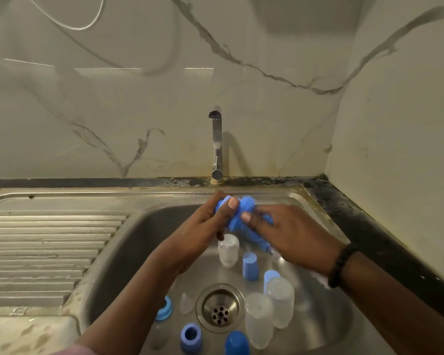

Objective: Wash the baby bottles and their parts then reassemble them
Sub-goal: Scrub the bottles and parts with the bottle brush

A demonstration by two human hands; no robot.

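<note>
- Left hand [205,221] and right hand [287,234]: both clenched round blue scrubber [239,216], wrung over sink [144,226] so runoff drains
- Below hands: clear bottles [267,316], blue caps [250,266], collars [190,335] stood apart near drain [219,307], awaiting scrubbing

Single head-worn wide-angle view, looking forward and down from above the sink [128,226], close over the basin, facing the tap [217,144] and marbled back wall [113,111], draining board [44,252] at left, side wall at right
</note>
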